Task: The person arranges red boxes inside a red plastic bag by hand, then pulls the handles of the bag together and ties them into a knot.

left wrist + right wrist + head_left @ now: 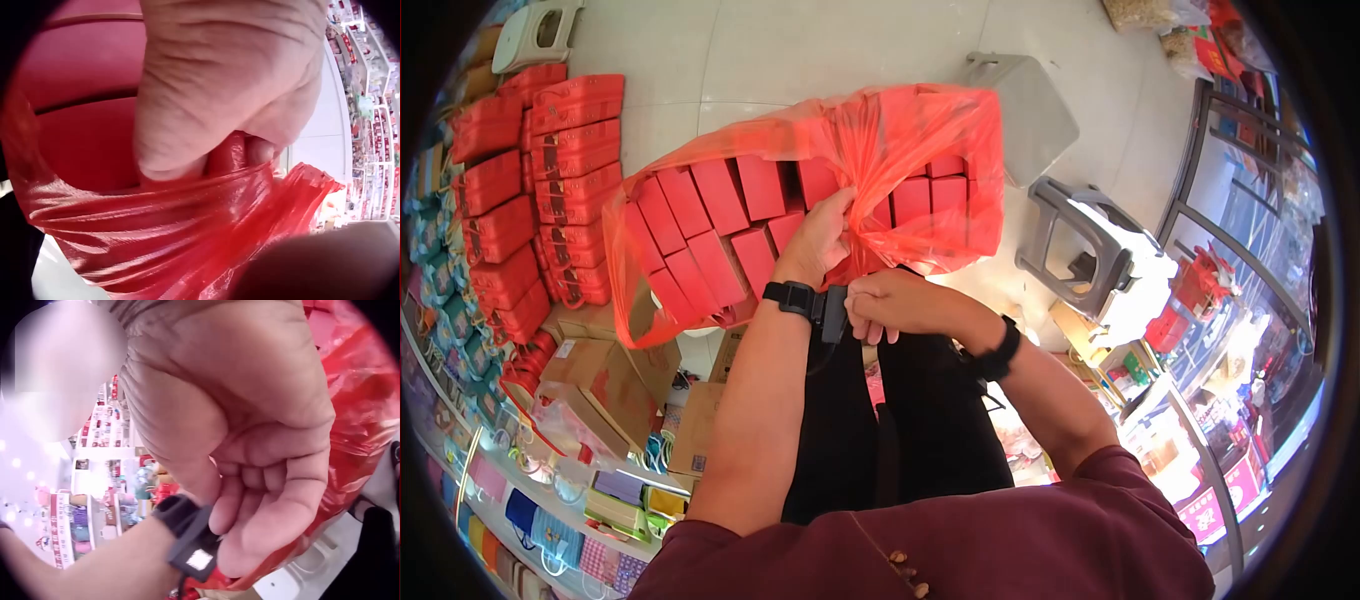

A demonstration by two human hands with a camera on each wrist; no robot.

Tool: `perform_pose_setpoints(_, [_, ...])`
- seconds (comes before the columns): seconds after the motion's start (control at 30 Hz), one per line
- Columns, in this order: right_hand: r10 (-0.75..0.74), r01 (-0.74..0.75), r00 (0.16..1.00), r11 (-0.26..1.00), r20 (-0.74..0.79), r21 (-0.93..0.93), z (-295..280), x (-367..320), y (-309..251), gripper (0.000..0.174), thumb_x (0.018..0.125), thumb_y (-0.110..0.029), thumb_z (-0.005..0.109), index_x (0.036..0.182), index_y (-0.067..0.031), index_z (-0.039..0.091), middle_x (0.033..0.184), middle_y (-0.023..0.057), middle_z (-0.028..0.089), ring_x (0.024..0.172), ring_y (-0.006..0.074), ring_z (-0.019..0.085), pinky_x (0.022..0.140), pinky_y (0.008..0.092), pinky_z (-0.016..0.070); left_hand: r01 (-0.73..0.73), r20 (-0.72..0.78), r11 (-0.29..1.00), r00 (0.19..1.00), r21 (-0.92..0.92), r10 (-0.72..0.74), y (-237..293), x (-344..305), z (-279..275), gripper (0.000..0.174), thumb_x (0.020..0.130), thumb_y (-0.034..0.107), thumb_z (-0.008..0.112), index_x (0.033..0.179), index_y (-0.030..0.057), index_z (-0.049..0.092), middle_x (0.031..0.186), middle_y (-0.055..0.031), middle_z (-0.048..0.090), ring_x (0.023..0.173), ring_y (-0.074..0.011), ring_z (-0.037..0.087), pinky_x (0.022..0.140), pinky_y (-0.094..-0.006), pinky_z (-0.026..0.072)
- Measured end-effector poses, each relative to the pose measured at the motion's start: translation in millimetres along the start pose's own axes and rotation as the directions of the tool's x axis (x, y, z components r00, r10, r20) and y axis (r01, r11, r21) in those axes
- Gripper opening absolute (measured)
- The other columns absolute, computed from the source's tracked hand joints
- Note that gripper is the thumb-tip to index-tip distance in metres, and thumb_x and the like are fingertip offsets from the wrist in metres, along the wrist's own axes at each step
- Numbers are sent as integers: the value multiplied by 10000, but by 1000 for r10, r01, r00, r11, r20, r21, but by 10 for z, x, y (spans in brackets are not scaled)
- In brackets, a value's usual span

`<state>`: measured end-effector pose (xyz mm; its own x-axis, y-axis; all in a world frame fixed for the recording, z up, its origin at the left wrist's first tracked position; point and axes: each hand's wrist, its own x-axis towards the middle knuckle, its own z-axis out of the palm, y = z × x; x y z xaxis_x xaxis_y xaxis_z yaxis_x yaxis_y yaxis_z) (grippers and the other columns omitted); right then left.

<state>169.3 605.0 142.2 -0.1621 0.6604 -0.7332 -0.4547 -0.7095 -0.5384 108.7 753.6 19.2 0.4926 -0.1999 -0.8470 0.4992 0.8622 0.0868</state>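
A translucent red plastic bag stretches around rows of red boxes, its middle bunched together. My left hand grips the bunched plastic; in the left wrist view the fingers of that hand curl into the taut bag, partly hidden by it. Just below, my right hand is beside the left wrist. In the right wrist view the right hand has its fingers curled inward with nothing visible in them, close to the small black device on the left wrist.
Stacks of red packages stand at the left, above cardboard boxes. A grey stool is right of the bag, with a pale grey plastic piece behind it. Shelves with goods line the lower left.
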Motion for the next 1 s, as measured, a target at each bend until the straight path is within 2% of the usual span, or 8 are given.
perform_pose_setpoints(0.03, [111,-117,988,992,105,54,-82,157,76,272,1003,-230,468,928,-23,627,779,87,689,676,160,696,572,280,528,6,6,1000,1000,9,-6,3,5,-15,285,1012,265,551,1142,33,652,1002,-57,703,895,-172,657,780,-317,527])
perform_pose_setpoints(0.13, [265,-263,964,964,-25,46,-315,345,134,292,995,-266,457,907,-48,630,717,81,667,552,151,646,490,253,484,-25,57,997,998,67,22,31,-6,-44,223,1030,279,524,1000,85,628,855,8,622,760,-124,602,693,-286,510])
perform_pose_setpoints(0.27, [159,-151,907,987,-391,51,-432,285,176,251,965,-237,500,918,-23,624,676,79,664,483,140,580,452,284,442,20,-142,993,990,116,-3,81,-116,186,253,1035,291,504,877,119,602,792,41,582,716,-95,576,672,-275,497])
perform_pose_setpoints(0.37, [63,-8,836,995,-545,103,-476,255,207,227,975,-218,512,949,-24,627,663,58,639,490,119,550,469,270,431,-4,-122,984,992,177,26,96,-180,197,284,1040,293,478,851,116,594,798,37,580,736,-97,577,690,-275,487])
perform_pose_setpoints(0.47, [76,111,757,964,-649,242,-622,243,124,223,996,-205,514,951,-19,628,712,47,626,552,99,552,497,253,430,-20,121,975,993,222,-7,63,-71,-69,305,1046,292,451,854,106,598,787,36,563,737,-103,567,708,-272,483])
perform_pose_setpoints(0.6, [-52,185,834,964,-549,190,-808,461,81,183,980,-168,517,946,-17,614,739,30,626,568,86,519,488,261,407,9,199,984,979,176,-45,84,-45,-64,300,1044,266,431,883,83,606,763,34,533,738,-107,547,724,-270,483])
perform_pose_setpoints(0.77, [-51,137,966,931,-253,338,-1037,685,108,149,939,-124,502,946,-29,617,710,28,614,561,92,495,493,252,386,13,259,986,964,165,-56,134,-39,-8,270,1038,224,411,929,61,597,743,32,502,758,-107,529,743,-264,477])
perform_pose_setpoints(1.0, [59,-77,979,993,-197,-85,-1144,798,-94,312,910,-203,459,928,14,682,723,72,651,579,159,569,557,316,487,28,268,962,958,270,-103,187,-62,-10,257,1030,205,399,930,68,591,740,39,486,725,-86,478,688,-252,435])
